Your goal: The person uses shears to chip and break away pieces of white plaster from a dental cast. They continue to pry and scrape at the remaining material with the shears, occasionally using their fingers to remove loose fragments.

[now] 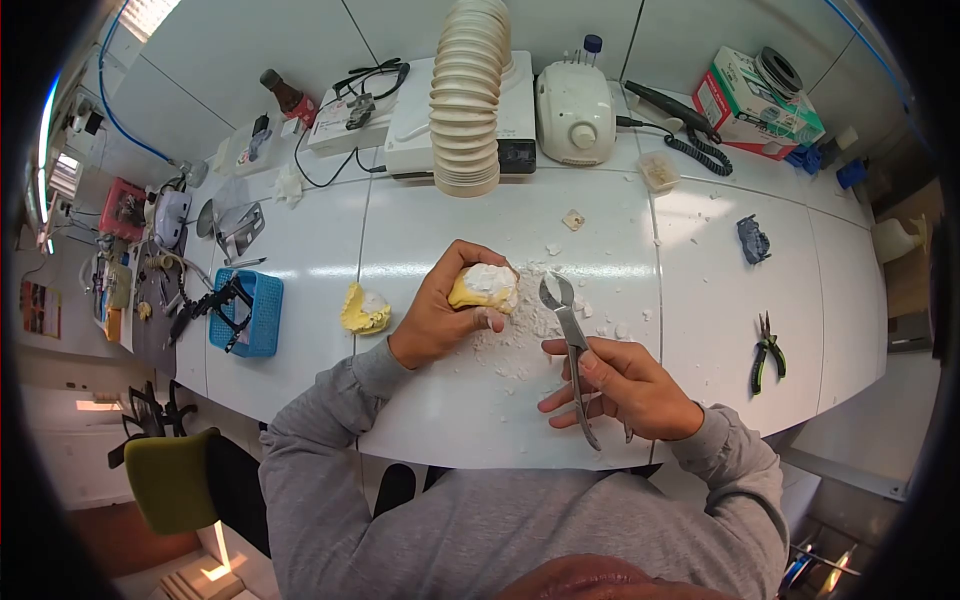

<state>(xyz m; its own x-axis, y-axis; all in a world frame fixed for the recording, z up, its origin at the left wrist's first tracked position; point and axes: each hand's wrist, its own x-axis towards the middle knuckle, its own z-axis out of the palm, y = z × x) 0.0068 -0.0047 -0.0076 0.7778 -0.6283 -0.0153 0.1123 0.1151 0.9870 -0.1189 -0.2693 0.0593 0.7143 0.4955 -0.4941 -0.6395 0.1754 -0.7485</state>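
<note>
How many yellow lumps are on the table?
2. One yellow lump is held in the left hand near the metal nippers; the other yellow lump lies beside the blue basket.

The left hand (440, 315) is gripping a cast (484, 287) that is showing yellow below and chalky white on top. The right hand (620, 385) is holding silver-grey metal nippers (572, 340). White crumbs (520, 340) are lying on the glossy white table (700, 300). At nine o'clock of the cast, a second yellow piece (365, 310) is sitting with a pale patch, and further at nine o'clock a bright blue basket (255, 315) is showing a fine grid pattern. At three o'clock, pliers (767, 352) are showing green and black handles. At twelve o'clock, a cream ribbed hose (468, 95) is hanging. Grey sleeves (330, 430) are covering both arms.
</note>
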